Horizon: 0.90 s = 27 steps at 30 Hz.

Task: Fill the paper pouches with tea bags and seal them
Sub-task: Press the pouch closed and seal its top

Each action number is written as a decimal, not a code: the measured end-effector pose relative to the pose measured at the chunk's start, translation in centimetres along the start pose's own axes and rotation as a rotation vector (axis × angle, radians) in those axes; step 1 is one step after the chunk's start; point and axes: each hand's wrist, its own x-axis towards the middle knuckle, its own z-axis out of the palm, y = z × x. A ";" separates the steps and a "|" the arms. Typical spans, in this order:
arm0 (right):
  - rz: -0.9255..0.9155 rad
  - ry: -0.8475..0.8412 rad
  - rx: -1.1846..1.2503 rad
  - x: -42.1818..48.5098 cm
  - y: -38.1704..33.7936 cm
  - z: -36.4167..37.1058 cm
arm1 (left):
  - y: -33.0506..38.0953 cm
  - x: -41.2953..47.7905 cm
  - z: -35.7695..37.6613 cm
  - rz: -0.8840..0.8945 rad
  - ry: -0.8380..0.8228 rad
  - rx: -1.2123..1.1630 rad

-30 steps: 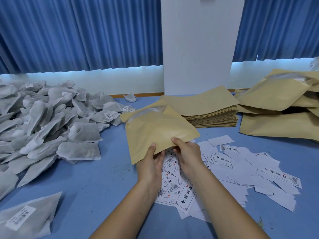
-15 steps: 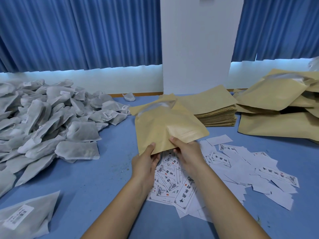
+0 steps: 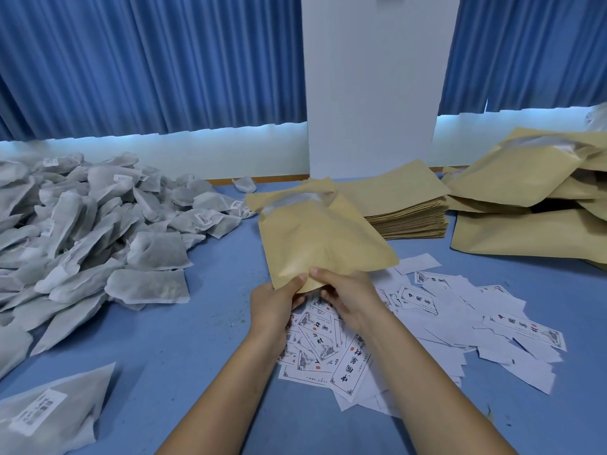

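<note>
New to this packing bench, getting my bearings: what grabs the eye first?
The brown paper pouch held up at centre, its near edge pinched by the left hand and right hand. Then the big heap of grey tea bags on the left of the blue table. Under and right of the hands lie scattered printed labels, with a flat stack of pouches behind.

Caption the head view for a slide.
Left hand and right hand hold a paper pouch over labels beside tea bags.

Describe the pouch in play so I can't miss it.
Below the white pillar lies a flat stack of pouches. Just left of it is the held pouch, the only one raised, its near edge pinched by the left hand and right hand.
</note>
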 end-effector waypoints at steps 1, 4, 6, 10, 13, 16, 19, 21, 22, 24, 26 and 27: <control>0.001 0.025 -0.017 -0.1 0.2 0.1 | 0.0 0.0 0.0 0.022 -0.001 0.032; -0.045 0.129 -0.079 0.2 0.3 0.0 | 0.0 0.1 0.1 0.027 -0.038 0.049; -0.068 0.156 -0.094 0.5 0.2 -0.3 | -0.1 0.3 0.1 0.059 -0.037 0.111; -0.013 0.007 0.007 0.1 0.4 0.0 | -0.2 0.4 -0.1 0.113 -0.047 0.182; 0.013 -0.038 0.030 0.0 0.7 0.2 | -0.4 0.2 -0.1 0.144 -0.069 0.222; 0.018 -0.052 0.058 0.1 0.8 0.1 | -0.5 0.2 0.1 0.194 -0.071 0.283; 0.029 -0.071 0.066 0.0 0.7 0.2 | -0.6 0.6 0.0 0.182 -0.046 0.281; 0.017 -0.059 0.051 0.1 0.7 0.3 | -0.6 0.7 -0.1 0.188 -0.050 0.275; 0.004 -0.048 0.037 0.2 0.7 0.4 | -0.6 0.6 -0.1 0.200 -0.057 0.271; -0.012 -0.029 0.006 0.3 0.8 0.4 | -0.7 0.3 -0.1 0.221 -0.066 0.268; -0.005 -0.042 0.006 0.2 0.8 0.4 | -0.7 0.2 0.1 0.231 -0.050 0.270; 0.004 -0.058 0.030 0.2 0.7 0.4 | -0.6 0.3 0.1 0.234 -0.035 0.268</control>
